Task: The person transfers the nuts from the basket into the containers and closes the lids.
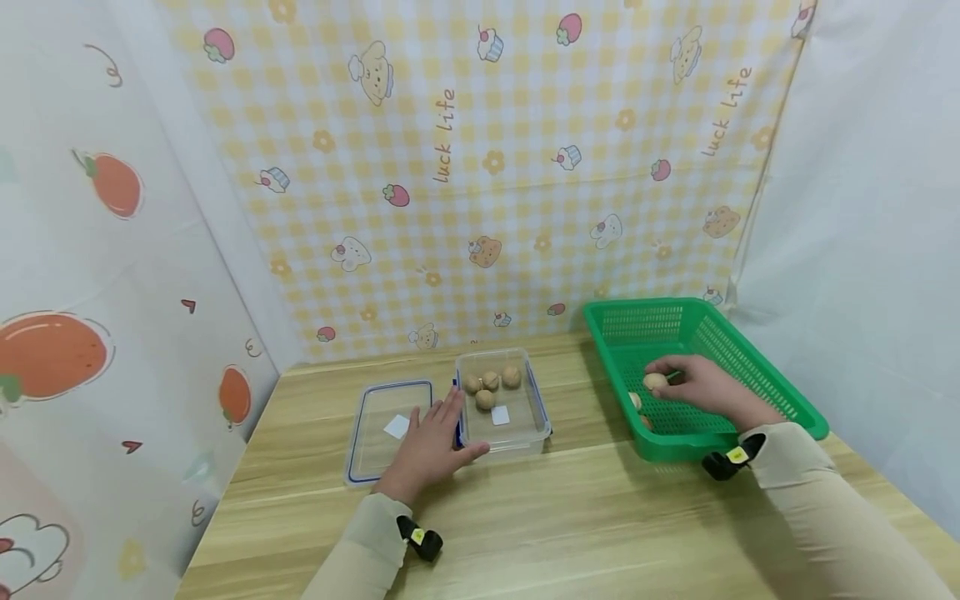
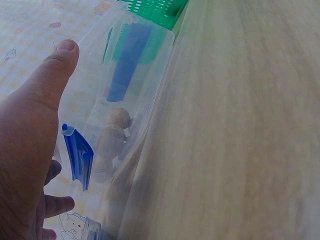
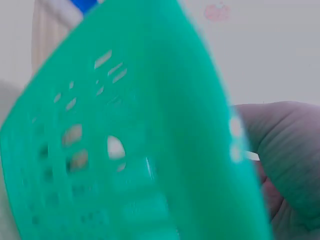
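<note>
A light-brown walnut [image 1: 655,382] is pinched between the thumb and fingers of the right hand [image 1: 697,385], held over the inside of a green perforated plastic basket [image 1: 609,358] at the right. Just left of it, beside the basket's left wall, are a pale rounded piece [image 1: 634,401] and a browner one [image 1: 647,422], both partly hidden. Left of the basket and apart from it stands a clear lidless container [image 1: 523,423] with blue side clips [image 2: 77,157], holding four walnuts [image 1: 485,400] toward its far end and a white square [image 1: 500,415]. The left hand [image 1: 431,442] is at its left side, fingers extended and thumb spread away; whether it touches the container cannot be told. Partly behind that hand, a blue-edged clear lid [image 1: 372,446] lies on the wood-grain table [image 1: 555,525]. A yellow-checked cloth [image 1: 465,208] hangs behind.
</note>
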Available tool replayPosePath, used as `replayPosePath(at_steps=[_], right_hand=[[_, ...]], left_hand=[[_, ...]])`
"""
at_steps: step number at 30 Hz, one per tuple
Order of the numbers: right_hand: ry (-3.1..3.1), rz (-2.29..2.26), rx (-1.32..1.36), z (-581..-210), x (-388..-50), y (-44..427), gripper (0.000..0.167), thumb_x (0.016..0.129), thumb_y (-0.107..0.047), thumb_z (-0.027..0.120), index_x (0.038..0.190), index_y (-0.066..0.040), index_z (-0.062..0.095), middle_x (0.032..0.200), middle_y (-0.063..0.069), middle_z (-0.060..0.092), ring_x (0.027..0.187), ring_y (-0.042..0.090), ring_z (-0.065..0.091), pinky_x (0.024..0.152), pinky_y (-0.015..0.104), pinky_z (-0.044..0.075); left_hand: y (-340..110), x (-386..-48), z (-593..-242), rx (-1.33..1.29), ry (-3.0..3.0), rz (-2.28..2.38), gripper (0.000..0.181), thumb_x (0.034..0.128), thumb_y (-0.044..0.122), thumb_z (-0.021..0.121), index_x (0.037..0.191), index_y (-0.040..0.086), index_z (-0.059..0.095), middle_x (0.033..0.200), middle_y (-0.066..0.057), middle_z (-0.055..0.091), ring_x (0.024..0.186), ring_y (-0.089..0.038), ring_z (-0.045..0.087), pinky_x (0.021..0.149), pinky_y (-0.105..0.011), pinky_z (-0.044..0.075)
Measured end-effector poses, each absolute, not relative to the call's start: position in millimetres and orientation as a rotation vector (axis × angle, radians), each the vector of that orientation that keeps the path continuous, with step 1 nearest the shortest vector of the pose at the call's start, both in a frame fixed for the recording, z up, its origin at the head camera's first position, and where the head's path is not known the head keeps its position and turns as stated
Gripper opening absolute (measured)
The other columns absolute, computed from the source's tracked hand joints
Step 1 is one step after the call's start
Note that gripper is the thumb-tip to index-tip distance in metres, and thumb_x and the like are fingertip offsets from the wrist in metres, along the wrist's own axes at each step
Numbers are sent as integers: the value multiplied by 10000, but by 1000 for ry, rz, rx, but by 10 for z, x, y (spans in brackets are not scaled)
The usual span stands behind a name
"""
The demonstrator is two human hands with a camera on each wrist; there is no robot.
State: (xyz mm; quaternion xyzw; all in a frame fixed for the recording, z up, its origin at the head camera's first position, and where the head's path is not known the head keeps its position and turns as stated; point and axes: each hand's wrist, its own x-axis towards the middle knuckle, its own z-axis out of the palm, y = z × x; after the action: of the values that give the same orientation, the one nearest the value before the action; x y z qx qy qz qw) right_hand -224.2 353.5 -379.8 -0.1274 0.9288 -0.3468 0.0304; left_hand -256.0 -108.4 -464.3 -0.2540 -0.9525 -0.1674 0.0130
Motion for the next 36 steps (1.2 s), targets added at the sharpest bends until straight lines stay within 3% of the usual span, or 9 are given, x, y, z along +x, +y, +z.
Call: replayPosePath(at_steps=[15, 36], right_hand=[[2958, -1239, -372, -3801, -2306, 3063, 466, 983, -198, 688, 1386, 7, 576, 1294, 215, 634, 1159, 411, 618, 888, 524, 539], [2808, -1443, -465, -3775, -2448, 2198, 416, 945, -114, 723, 1340, -24, 629, 1213, 170, 672, 1060, 305, 676, 826, 389, 576]], left_hand=[[-1088, -2553, -4654, -788, -2970, -533, 1064, 887, 821, 428, 1636, 117, 153, 1699, -56, 95, 1506, -371, 259, 1184, -669, 86], [-1094, -2568, -4642, -802, -2969, -541, 1060, 891, 813, 436, 1636, 117, 150, 1700, -54, 86, 1514, -366, 239, 1186, -667, 73]])
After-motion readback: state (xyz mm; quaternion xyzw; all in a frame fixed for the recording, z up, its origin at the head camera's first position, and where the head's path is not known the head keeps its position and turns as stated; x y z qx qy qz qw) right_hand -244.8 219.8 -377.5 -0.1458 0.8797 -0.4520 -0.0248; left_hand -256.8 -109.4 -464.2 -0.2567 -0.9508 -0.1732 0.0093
